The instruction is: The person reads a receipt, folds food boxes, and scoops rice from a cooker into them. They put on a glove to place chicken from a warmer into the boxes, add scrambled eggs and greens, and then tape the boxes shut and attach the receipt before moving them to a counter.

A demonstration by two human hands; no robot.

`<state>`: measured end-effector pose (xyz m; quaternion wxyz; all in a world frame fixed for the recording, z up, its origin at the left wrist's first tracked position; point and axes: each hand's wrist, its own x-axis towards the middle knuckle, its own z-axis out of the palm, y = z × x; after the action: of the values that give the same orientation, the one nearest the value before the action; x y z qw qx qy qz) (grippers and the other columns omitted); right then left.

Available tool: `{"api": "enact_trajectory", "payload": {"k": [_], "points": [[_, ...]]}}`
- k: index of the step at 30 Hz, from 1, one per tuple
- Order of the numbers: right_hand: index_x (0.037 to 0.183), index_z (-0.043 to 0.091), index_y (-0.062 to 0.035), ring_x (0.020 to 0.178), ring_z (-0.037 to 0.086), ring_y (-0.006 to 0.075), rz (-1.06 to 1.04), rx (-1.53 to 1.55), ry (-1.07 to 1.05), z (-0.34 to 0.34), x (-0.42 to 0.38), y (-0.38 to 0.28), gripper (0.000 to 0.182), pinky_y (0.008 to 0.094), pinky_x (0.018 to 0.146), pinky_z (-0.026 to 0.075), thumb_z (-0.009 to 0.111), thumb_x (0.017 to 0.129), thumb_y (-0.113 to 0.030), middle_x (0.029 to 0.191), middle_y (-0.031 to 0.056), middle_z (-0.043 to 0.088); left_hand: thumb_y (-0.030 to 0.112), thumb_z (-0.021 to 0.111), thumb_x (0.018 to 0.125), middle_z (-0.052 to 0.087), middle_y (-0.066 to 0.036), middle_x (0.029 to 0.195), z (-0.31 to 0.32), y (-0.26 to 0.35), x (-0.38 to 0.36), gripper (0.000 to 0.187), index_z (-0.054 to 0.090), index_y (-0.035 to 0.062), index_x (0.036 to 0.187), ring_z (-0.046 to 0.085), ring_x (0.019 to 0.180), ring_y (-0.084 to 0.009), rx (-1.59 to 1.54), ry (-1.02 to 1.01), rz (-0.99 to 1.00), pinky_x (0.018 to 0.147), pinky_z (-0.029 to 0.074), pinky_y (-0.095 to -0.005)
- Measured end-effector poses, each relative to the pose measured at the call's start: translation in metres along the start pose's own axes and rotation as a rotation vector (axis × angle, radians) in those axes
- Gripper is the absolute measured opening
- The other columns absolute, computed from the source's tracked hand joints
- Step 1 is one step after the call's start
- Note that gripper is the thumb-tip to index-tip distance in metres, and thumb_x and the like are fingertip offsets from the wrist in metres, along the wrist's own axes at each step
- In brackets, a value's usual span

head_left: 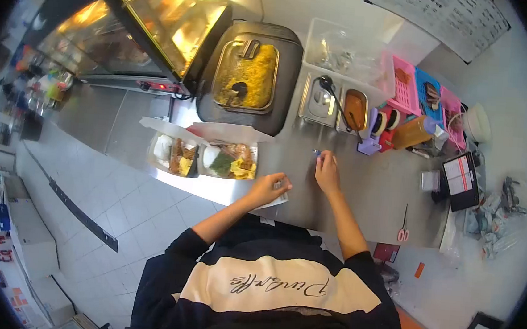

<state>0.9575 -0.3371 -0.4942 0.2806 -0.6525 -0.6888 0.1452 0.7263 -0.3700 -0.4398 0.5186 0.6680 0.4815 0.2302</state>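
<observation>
My right hand (327,171) is closed over the steel counter, a small blue-and-white piece (316,152) poking out past its fingertips; the rest of that piece is hidden. To its left, my left hand (266,189) has its fingers curled in, and what they hold, if anything, is hidden. Beneath this hand a white paper slip (278,201) shows at the counter's front edge. Just beyond my left hand stand two open food boxes: the nearer box (234,162) holds rice, greens and yellow food, and the left box (174,155) holds rice and browned pieces.
A tray of yellow rice (246,73) stands behind the boxes, beside a lit display warmer (163,27). Steel containers with ladles (336,105), a sauce bottle (411,133) and pink baskets (404,83) line the back right. Scissors (403,228) and a tablet (460,180) lie right.
</observation>
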Motion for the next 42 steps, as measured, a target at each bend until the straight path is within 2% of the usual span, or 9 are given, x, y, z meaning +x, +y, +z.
{"api": "enact_trajectory", "payload": {"k": [5, 8, 12, 15, 18, 26, 32, 35, 42], "points": [[0.107, 0.050, -0.0034, 0.069, 0.061, 0.0142, 0.614, 1.166, 0.079, -0.055, -0.037, 0.002, 0.017, 0.0267, 0.062, 0.051, 0.051, 0.091, -0.009, 0.085, 0.0089, 0.060, 0.026, 0.060, 0.089, 0.065, -0.004, 0.083, 0.094, -0.059, 0.045, 0.029, 0.065, 0.0014, 0.103, 0.057, 0.077, -0.0102, -0.553, 0.292, -0.293, 0.070, 0.046, -0.0262], [0.102, 0.053, -0.0006, 0.079, 0.063, 0.0176, 0.595, 1.423, 0.037, -0.050, -0.063, 0.011, 0.015, 0.0272, 0.071, 0.054, 0.054, 0.088, -0.001, 0.084, 0.0094, 0.059, 0.013, 0.051, 0.092, 0.060, -0.011, 0.108, 0.125, -0.062, 0.049, 0.029, 0.054, -0.0035, 0.116, 0.058, 0.097, -0.0182, -0.705, 0.354, -0.244, 0.085, 0.046, -0.0290], [0.088, 0.061, -0.0021, 0.078, 0.060, 0.0148, 0.194, 0.654, 0.186, -0.026, -0.091, 0.035, 0.007, 0.0270, 0.072, 0.050, 0.064, 0.083, -0.003, 0.087, 0.0099, 0.059, 0.006, 0.050, 0.091, 0.056, -0.015, 0.113, 0.138, -0.065, 0.051, 0.030, 0.049, -0.0080, 0.117, 0.056, 0.102, -0.0208, -0.720, 0.429, -0.203, 0.088, 0.046, -0.0312], [0.092, 0.059, -0.0039, 0.079, 0.060, 0.0179, 0.304, 0.814, 0.171, -0.037, -0.077, 0.029, 0.017, 0.0287, 0.070, 0.048, 0.070, 0.078, -0.008, 0.085, 0.0097, 0.058, 0.007, 0.054, 0.089, 0.055, -0.016, 0.113, 0.131, -0.060, 0.059, 0.033, 0.048, -0.0078, 0.118, 0.055, 0.104, -0.0222, -0.782, 0.479, -0.299, 0.087, 0.047, -0.0315], [0.091, 0.056, -0.0036, 0.077, 0.062, 0.0137, -0.060, 0.451, 0.015, -0.036, -0.064, 0.031, 0.020, 0.0275, 0.067, 0.050, 0.070, 0.078, -0.006, 0.085, 0.0064, 0.061, 0.008, 0.061, 0.086, 0.052, -0.017, 0.115, 0.122, -0.041, 0.055, 0.039, 0.046, -0.0065, 0.119, 0.054, 0.105, -0.0231, -0.599, 0.433, -0.305, 0.087, 0.047, -0.0316], [0.087, 0.040, -0.0058, 0.060, 0.051, 0.0067, 0.243, 0.987, -0.196, -0.007, -0.057, 0.027, 0.032, 0.0214, 0.055, 0.041, 0.070, 0.076, 0.001, 0.075, 0.0044, 0.055, 0.004, 0.069, 0.075, 0.050, -0.015, 0.116, 0.105, -0.030, 0.063, 0.047, 0.049, -0.0014, 0.117, 0.049, 0.111, -0.0252, -0.667, 0.560, -0.208, 0.095, 0.041, -0.0339], [0.097, 0.048, -0.0060, 0.059, 0.057, 0.0241, 0.136, 0.496, -0.083, 0.005, -0.055, 0.033, 0.025, 0.0314, 0.058, 0.046, 0.066, 0.080, -0.007, 0.070, 0.0097, 0.055, 0.023, 0.072, 0.074, 0.050, -0.010, 0.122, 0.099, -0.029, 0.046, 0.048, 0.053, 0.0077, 0.116, 0.044, 0.119, -0.0296, 0.546, 0.321, 0.158, 0.100, 0.035, -0.0401], [0.102, 0.058, -0.0053, 0.063, 0.059, 0.0284, -0.069, 0.340, 0.107, -0.022, -0.050, 0.018, 0.020, 0.0344, 0.059, 0.048, 0.063, 0.083, -0.010, 0.071, 0.0103, 0.059, 0.033, 0.072, 0.073, 0.046, -0.007, 0.129, 0.106, -0.031, 0.029, 0.057, 0.052, 0.0120, 0.121, 0.040, 0.124, -0.0314, 0.733, 0.311, 0.191, 0.102, 0.028, -0.0502], [0.085, 0.067, -0.0033, 0.067, 0.062, 0.0292, -0.089, 0.500, -0.270, -0.031, -0.063, 0.028, 0.014, 0.0348, 0.060, 0.048, 0.061, 0.084, -0.016, 0.080, 0.0129, 0.065, 0.058, 0.071, 0.062, 0.033, -0.008, 0.142, 0.105, -0.036, 0.024, 0.088, 0.040, 0.0218, 0.136, 0.018, 0.135, -0.0386, 0.733, 0.220, 0.103, 0.101, 0.012, -0.0643]]}}
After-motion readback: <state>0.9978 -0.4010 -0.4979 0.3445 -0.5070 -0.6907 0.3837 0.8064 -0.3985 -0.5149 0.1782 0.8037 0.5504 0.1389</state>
